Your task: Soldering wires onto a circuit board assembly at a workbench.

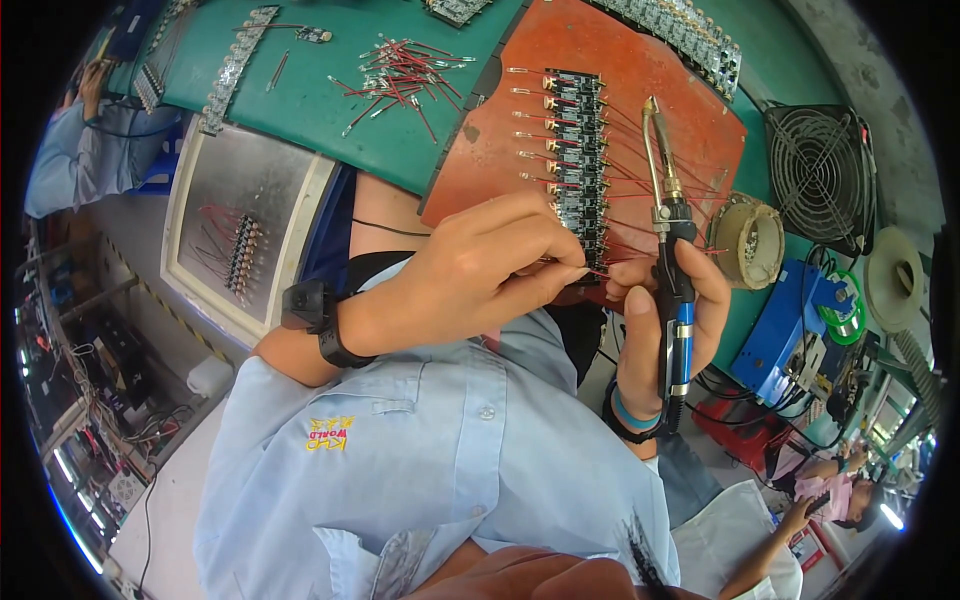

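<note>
A strip of small black circuit boards [577, 140] lies on the orange-brown work board, with red wires trailing from its right side and short lead parts along its left. At the strip's near end, my left hand [480, 255] has its fingers pinched. A thin red wire [599, 273] shows at those fingertips, though the pinch partly hides it. My right hand [650, 330] is wrapped around a blue and black soldering iron [679, 320], whose metal tip points away from me over the work board. The right fingertips are close to the same wire.
On the green table lies a pile of red-wired parts [405, 75]. A framed tray [180, 230] at left holds another wired strip. To the right are a round tin [725, 240], a black fan [822, 165] and a blue device [775, 335] with a green solder spool [845, 308]. Other people sit nearby.
</note>
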### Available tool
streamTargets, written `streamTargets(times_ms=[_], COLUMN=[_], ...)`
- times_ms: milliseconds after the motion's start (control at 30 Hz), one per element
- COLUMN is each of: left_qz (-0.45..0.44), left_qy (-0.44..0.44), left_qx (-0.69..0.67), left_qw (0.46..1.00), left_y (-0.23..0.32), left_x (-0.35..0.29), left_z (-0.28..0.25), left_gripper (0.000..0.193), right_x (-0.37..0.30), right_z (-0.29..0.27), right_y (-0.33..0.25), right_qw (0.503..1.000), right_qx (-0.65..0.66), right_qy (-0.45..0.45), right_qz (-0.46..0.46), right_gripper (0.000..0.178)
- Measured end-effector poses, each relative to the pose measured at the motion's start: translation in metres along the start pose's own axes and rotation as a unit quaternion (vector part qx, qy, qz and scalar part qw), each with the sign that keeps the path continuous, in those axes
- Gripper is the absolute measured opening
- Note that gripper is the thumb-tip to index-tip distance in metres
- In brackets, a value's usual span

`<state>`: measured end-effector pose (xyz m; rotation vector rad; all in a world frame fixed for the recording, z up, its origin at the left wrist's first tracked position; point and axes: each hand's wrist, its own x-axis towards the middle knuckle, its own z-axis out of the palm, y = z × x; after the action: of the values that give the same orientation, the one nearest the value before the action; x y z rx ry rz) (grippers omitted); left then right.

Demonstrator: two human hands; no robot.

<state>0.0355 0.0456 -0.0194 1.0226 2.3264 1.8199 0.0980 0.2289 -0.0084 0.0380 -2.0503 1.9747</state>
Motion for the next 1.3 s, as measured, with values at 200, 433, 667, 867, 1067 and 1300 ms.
streamTargets(times_ms=[200,433,667,867,1067,1300], left_qz=[0.007,0.026,-0.006,-0.020,-0.029,-0.027], left_qy=[-0.005,-0.023,0.018,0.018,0.006,0.013], left_qx=[0.001,0.119,0.246,0.253,0.251,0.245], left_qw=[1.000,0.992,0.969,0.967,0.967,0.969], left_y=[0.001,0.001,-0.010,-0.009,-0.008,-0.010], left_x=[0.000,0.009,0.019,0.022,0.023,0.020], left_z=[0.000,-0.013,-0.010,-0.008,-0.009,-0.008], left_gripper=[0.014,0.013,0.013,0.012,0.012,0.011], right_x=[0.002,-0.003,-0.016,-0.015,-0.012,-0.012], right_z=[0.000,-0.005,-0.046,-0.063,-0.060,-0.058], right_y=[0.001,0.002,-0.004,-0.008,-0.011,-0.009], right_qw=[1.000,1.000,0.989,0.977,0.972,0.972], right_qx=[-0.021,-0.007,-0.090,-0.162,-0.201,-0.203], right_qy=[-0.015,0.026,0.074,-0.033,-0.087,-0.084], right_qz=[0.006,-0.005,-0.096,-0.132,-0.089,-0.080], right_gripper=[0.042,0.045,0.052,0.055,0.046,0.046])
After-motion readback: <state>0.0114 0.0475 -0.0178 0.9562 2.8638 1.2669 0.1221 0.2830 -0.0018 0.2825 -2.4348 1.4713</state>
